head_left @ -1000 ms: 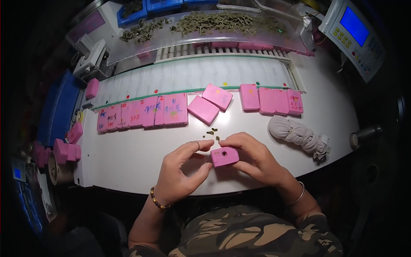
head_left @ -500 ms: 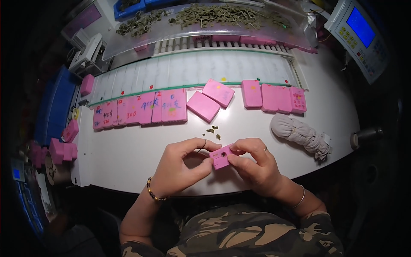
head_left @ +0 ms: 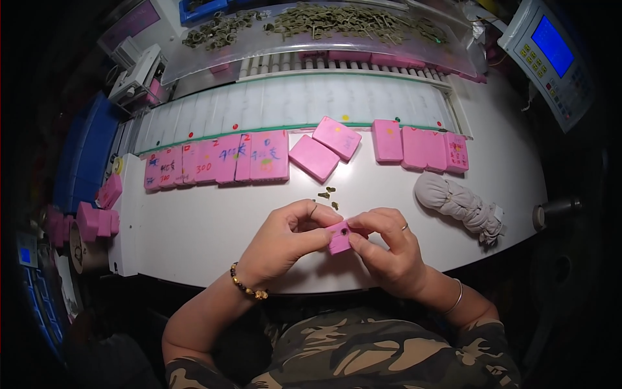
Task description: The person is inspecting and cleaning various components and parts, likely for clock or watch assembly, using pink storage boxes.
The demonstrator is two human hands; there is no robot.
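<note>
A small pink block with a dark round hole in its face is held just above the near part of the white table. My left hand grips its left end, the thumb over the front and the index finger curled at the top. At the other end, my right hand pinches the block between thumb and fingers, close beside the hole. Just beyond my hands lie a few small brass-coloured metal pieces. My fingers hide parts of the block's ends.
Pink boxes with handwriting line the far side, with two loose boxes and another group rightward. A bundled grey cloth lies right. Behind, a clear tray bears many metal pieces. A blue-screened device stands far right.
My left thumb has slid further over the block's left side, and my left forearm has swung outward. The right hand keeps its pinch. The whole view has shifted slightly.
</note>
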